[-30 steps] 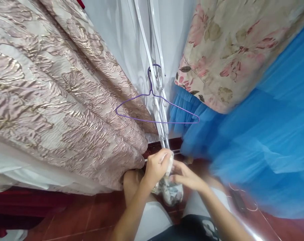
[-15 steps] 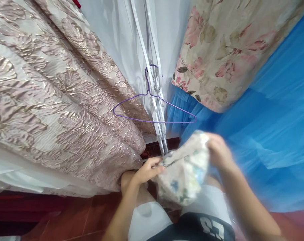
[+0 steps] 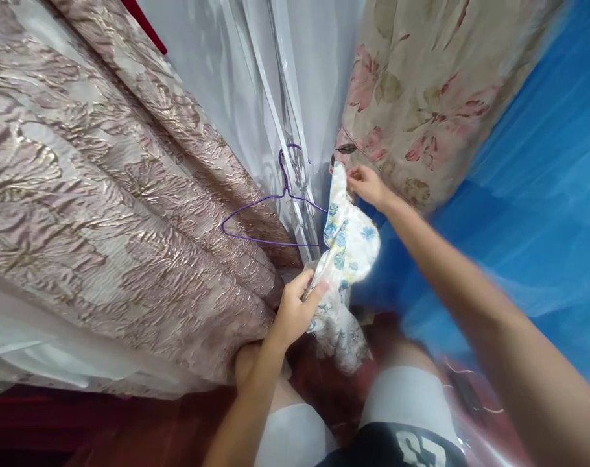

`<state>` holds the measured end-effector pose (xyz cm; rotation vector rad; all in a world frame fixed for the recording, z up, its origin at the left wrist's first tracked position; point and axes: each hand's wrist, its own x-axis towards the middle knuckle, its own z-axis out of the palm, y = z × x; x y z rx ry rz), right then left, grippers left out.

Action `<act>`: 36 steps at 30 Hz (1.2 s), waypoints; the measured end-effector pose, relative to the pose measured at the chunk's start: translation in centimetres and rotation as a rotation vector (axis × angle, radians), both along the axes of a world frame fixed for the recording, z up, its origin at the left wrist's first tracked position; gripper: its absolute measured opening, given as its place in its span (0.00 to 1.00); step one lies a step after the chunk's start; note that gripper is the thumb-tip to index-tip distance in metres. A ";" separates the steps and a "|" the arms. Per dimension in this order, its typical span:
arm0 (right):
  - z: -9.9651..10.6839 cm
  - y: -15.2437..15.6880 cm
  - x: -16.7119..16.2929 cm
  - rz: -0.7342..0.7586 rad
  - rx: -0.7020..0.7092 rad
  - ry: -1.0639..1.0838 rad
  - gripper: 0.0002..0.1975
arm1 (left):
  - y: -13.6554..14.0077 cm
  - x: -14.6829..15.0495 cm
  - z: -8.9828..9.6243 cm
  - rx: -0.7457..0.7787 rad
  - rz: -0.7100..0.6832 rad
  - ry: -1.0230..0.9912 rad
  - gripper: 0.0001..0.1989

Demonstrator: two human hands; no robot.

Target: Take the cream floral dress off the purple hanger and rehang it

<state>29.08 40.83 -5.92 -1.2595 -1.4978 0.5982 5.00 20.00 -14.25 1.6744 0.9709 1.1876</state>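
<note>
Between my hands hangs a white garment (image 3: 358, 243) printed with blue and yellow flowers; its exact kind I cannot make out. My left hand (image 3: 297, 305) pinches its lower left edge between thumb and fingers. Higher up, my right hand (image 3: 367, 185) grips the upper end by the fingertips, with the cloth drawn upward. A purple wire hanger (image 3: 256, 240) hangs just behind the garment, which hides the hanger's right end. The hanger's hook sits by white metal bars (image 3: 280, 117).
Pink and gold brocade fabric (image 3: 129, 194) fills the left side. On the right hang a cream cloth with pink flowers (image 3: 421, 97) and blue tulle (image 3: 519, 214). A white cloth (image 3: 198, 58) hangs behind the bars. Below is a reddish floor (image 3: 178, 428).
My right hand has moved up and left, pulling the garment upward from my lap so it now stretches out before the hanger. My left hand has risen slightly, still holding the cloth.
</note>
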 end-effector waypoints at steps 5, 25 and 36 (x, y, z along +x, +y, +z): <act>-1.3 -4.3 -2.3 0.048 -0.148 -0.167 0.22 | 1.3 0.8 -0.4 -0.028 0.111 -0.188 0.14; -2.6 -8.9 0.6 0.247 0.250 -0.385 0.25 | 4.6 -14.7 -1.9 0.004 0.112 0.609 0.07; -1.8 -9.1 0.9 0.286 0.210 -0.400 0.23 | 11.8 -18.1 5.4 0.352 0.713 0.498 0.10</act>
